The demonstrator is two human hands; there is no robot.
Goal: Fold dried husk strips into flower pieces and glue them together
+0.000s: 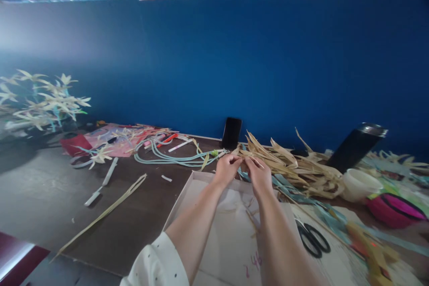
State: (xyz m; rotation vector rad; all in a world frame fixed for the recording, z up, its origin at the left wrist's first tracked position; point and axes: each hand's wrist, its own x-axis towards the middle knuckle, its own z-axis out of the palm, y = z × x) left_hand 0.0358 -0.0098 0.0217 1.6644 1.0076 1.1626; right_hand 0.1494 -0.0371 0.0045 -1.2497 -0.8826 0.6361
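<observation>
My left hand (227,169) and my right hand (258,172) come close together over the far edge of a shallow white cardboard box (217,237). Both are closed in a pinch, fingertips almost touching. A thin pale sliver shows at the right fingers, too small to name. What the left fingers hold is hidden. Just beyond the hands lie dried corn husks (261,149), and a dark phone (232,132) leans upright against the blue wall. A few tan scraps (251,221) lie inside the box.
Black-handled scissors (313,239) and a yellow glue gun (372,252) lie right of the box. Behind them are a white cup (361,185), tilted black flask (357,147) and pink pouch (395,210). Pale green cords (161,158) and husk flowers (50,98) are on the left.
</observation>
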